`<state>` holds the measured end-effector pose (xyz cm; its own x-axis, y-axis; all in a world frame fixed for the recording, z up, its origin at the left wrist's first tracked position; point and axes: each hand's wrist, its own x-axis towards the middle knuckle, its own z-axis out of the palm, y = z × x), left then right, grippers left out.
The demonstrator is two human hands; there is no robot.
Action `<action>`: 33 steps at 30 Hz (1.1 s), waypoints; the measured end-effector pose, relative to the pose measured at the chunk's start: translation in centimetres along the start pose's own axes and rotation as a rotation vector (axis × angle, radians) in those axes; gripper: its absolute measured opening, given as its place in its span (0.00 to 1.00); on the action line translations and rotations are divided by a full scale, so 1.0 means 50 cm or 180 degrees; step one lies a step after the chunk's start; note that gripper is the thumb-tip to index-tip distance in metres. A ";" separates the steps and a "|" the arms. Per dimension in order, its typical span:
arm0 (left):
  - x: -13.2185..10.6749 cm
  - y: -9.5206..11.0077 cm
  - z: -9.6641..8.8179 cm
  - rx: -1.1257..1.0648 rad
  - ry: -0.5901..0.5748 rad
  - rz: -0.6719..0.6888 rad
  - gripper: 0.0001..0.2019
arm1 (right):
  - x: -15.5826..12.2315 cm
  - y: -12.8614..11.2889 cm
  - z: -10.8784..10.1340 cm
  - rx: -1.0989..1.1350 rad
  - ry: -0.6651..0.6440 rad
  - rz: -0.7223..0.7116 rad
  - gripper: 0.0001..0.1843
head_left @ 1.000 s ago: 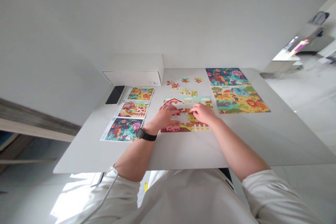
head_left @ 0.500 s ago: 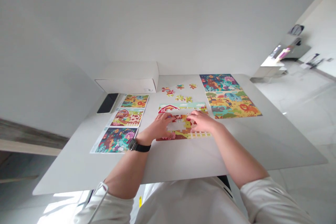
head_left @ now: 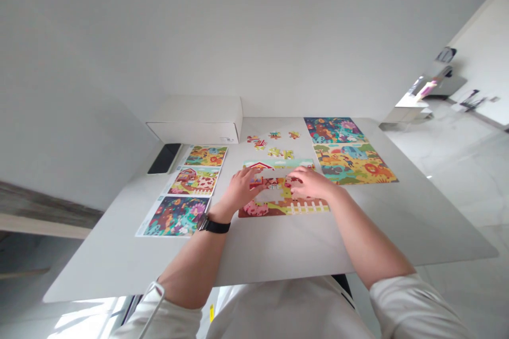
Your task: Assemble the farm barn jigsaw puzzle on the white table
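Note:
A partly assembled farm jigsaw puzzle (head_left: 274,211) lies in front of me, with gaps showing in its middle. My left hand (head_left: 242,189) rests over its left side by the red barn, fingers stretched and thumb apart. Over the right side, my right hand (head_left: 312,183) is curved, its thumb and fingertips spread around the cow part of the picture. Both hands appear to touch the puzzle; I see nothing gripped in either. Beyond it lie several loose puzzle pieces, among them a red-striped piece (head_left: 260,144) and a yellow-green pair (head_left: 280,153).
Two finished puzzles, a dark jungle puzzle (head_left: 334,130) and a safari puzzle (head_left: 353,162), lie at the right. A reference sheet (head_left: 194,177) with three pictures is on the left, beside a phone (head_left: 165,158). Behind stands a white box (head_left: 194,116) against the wall.
My left hand has lifted and drawn back slightly, uncovering the pink pig at the puzzle's lower left. My right hand stays by the cow, showing more fence. The view has shifted a little.

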<state>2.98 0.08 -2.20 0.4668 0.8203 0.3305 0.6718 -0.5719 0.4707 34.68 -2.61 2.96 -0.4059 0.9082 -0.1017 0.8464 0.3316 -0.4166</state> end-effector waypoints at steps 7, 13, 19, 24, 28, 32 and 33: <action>0.016 -0.037 -0.005 -0.0410 0.1185 -0.0954 0.14 | 0.086 0.059 -0.073 0.0077 0.0397 0.0339 0.15; 0.029 -0.050 0.002 -0.0367 0.1244 -0.1323 0.13 | 0.235 0.106 -0.085 0.0316 0.0610 0.0777 0.09; 0.032 -0.038 0.012 -0.0321 0.1103 -0.1245 0.12 | 0.389 0.119 -0.067 0.0029 0.0732 0.1080 0.15; 0.030 -0.040 0.016 -0.0351 0.1038 -0.1293 0.12 | 0.491 0.124 -0.064 -0.0235 0.0585 0.1149 0.21; 0.031 -0.038 0.015 -0.0439 0.1075 -0.1317 0.12 | 0.525 0.134 -0.061 -0.0262 0.0501 0.1115 0.21; 0.032 -0.031 0.011 -0.0415 0.0973 -0.1262 0.15 | 0.522 0.136 -0.058 -0.0081 0.0583 0.1029 0.22; 0.032 -0.030 0.010 -0.0401 0.0946 -0.1246 0.15 | 0.520 0.135 -0.059 -0.0019 0.0602 0.1031 0.22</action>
<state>3.02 2.25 -2.78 -0.0024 0.9476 0.3196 0.6805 -0.2326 0.6949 30.85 24.02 0.17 -0.0464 0.9972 -0.0585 0.9228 0.0204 -0.3847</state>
